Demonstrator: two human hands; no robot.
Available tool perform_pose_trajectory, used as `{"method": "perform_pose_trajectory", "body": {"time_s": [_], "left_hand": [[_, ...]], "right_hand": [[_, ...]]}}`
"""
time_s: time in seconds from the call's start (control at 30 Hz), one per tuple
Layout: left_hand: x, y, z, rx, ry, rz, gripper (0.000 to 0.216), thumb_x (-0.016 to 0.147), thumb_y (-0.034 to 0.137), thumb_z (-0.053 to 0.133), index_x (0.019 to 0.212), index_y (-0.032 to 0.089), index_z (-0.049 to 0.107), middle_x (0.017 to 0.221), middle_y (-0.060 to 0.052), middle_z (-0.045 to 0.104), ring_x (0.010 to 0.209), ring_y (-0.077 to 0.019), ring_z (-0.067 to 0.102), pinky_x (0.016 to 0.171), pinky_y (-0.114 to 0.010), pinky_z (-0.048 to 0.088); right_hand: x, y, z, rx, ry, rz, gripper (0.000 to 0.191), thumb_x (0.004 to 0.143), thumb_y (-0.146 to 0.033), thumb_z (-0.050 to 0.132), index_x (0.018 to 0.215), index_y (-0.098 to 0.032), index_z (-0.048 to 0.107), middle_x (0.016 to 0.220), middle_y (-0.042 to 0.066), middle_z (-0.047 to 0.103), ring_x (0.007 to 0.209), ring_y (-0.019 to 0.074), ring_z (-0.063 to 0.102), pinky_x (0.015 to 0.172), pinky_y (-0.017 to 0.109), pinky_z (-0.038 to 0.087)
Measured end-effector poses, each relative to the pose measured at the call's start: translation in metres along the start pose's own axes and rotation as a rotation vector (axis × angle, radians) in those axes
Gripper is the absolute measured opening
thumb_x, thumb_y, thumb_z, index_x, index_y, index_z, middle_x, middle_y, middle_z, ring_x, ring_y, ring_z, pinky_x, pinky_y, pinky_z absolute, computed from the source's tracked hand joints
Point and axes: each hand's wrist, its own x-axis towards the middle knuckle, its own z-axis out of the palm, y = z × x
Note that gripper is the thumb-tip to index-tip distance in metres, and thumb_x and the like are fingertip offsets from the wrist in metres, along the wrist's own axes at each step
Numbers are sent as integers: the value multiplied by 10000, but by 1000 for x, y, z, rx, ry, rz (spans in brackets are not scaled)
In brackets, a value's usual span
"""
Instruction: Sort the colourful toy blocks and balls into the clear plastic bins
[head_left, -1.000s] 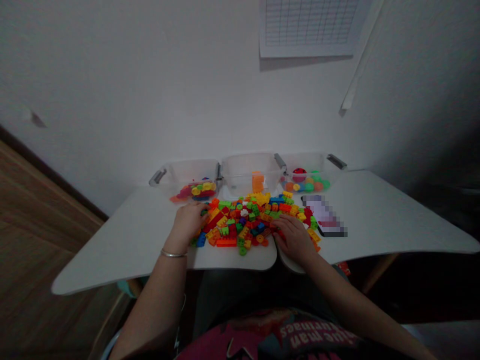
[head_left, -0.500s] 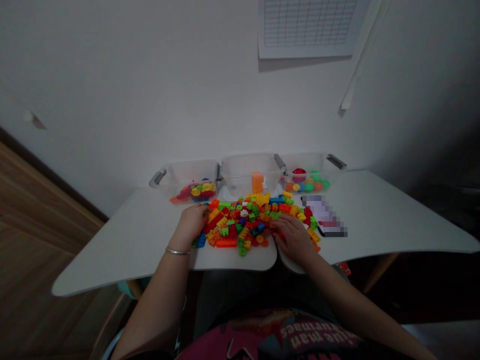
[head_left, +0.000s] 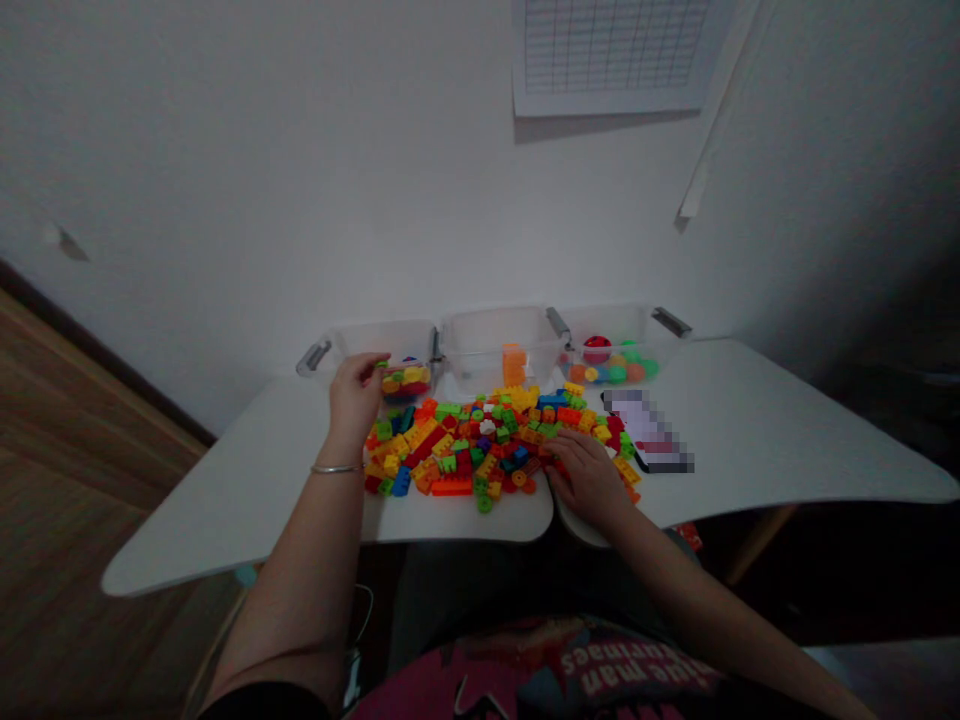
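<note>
A heap of colorful plastic building blocks (head_left: 450,465) lies spread over the white table before me. My left hand (head_left: 354,395) is raised at the front of the left clear bin (head_left: 375,335), its fingers closed on a small green block (head_left: 383,364). Yellow and red pieces (head_left: 409,380) show inside that bin. At the heap's right side, my right hand (head_left: 589,478) rests on the blocks. Its fingers are stretched out and the thumb stands apart, with no held piece visible; the undersides of the fingertips are hidden.
The middle clear bin (head_left: 480,330) contains an orange block (head_left: 514,365). The right clear bin (head_left: 626,320) holds round colored pieces and a red ball (head_left: 597,348). A phone (head_left: 649,432) lies right of the heap. Behind the bins rises a wall (head_left: 337,200).
My left hand has moved from the heap's left edge up and away to the left bin, carrying a green block. My right hand has stayed in place.
</note>
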Motion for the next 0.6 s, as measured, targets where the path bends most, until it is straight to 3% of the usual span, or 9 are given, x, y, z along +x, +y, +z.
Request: {"method": "perform_pose_trajectory", "body": {"time_s": [0.1, 0.3, 0.6], "left_hand": [[15, -6, -1, 64, 19, 1, 314, 808, 174, 474, 996, 164, 725, 1029, -78, 715, 962, -203, 641, 925, -357, 504], [29, -15, 6, 245, -180, 25, 337, 825, 217, 487, 1050, 151, 729, 1096, -116, 719, 1017, -243, 647, 962, -377, 492], [33, -12, 13, 456, -271, -10, 422, 864, 208, 394, 1099, 123, 735, 1149, -147, 722, 1112, -277, 642, 966, -386, 485]], "right_hand": [[1, 0, -1, -8, 9, -14, 226, 909, -206, 550, 1103, -164, 657, 1050, 94, 738, 1085, 270, 618, 964, 455, 526], [0, 0, -1, -2, -11, -3, 234, 905, -197, 555, 1111, -159, 657, 1064, 95, 737, 1094, 272, 612, 972, 457, 520], [-1, 1, 1, 23, -12, 14, 236, 901, -195, 557, 1112, -189, 663, 1069, 85, 733, 1107, 263, 607, 987, 455, 506]]}}
